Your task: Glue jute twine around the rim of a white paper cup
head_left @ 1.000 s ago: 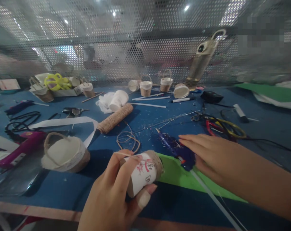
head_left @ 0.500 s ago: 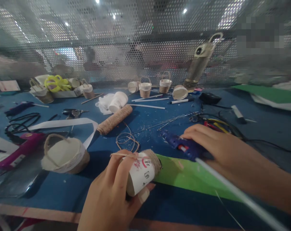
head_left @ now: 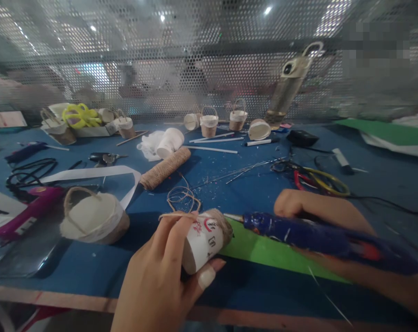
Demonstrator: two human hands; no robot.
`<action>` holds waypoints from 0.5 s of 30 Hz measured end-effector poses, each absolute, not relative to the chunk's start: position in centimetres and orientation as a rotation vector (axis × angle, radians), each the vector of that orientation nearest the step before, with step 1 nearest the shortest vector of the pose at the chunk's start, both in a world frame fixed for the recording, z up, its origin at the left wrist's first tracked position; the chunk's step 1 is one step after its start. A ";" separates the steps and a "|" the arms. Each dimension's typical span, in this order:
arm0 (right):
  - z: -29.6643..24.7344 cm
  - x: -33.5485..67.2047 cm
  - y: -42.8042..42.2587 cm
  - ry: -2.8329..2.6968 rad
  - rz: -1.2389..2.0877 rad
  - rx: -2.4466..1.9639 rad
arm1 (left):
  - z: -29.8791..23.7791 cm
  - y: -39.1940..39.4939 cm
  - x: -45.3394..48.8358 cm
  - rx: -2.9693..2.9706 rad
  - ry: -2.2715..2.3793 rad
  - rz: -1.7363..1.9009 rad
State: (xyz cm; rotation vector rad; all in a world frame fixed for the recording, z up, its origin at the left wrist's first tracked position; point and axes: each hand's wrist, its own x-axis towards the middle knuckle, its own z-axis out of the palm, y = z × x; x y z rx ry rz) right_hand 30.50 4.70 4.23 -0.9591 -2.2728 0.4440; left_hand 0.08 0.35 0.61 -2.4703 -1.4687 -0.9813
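Note:
My left hand is closed around a paper cup lying on its side, white with printed characters and wrapped in twine at its base. In my right hand is a blue hot glue gun, its metal nozzle pointing left at the cup's twine-wrapped end; whether it touches cannot be made out. A green strip of paper lies under the cup and glue gun. Behind the cup are a loose coil of twine and a roll of twine. A finished-looking twine basket stands left of my hand.
At left lie a purple glue gun and a white paper strip. Small baskets and a water bottle stand along the perforated screen. Pliers with yellow and red handles and cables are at right.
My right hand has turned the glue gun so that its nozzle meets or nears the cup's twine-wrapped end. My left hand keeps the cup in nearly the same place.

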 end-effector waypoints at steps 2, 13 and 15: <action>4.2 30.5 4.6 -2.295 0.420 -0.957 | 0.7 0.3 0.2 -2.452 -1.474 -0.987; 4.1 29.7 3.6 -2.338 0.089 -1.092 | 0.3 0.1 -0.1 -2.483 -1.440 -0.997; 4.3 29.8 3.7 -2.368 0.051 -1.083 | 0.3 0.0 -0.1 -2.492 -1.431 -0.988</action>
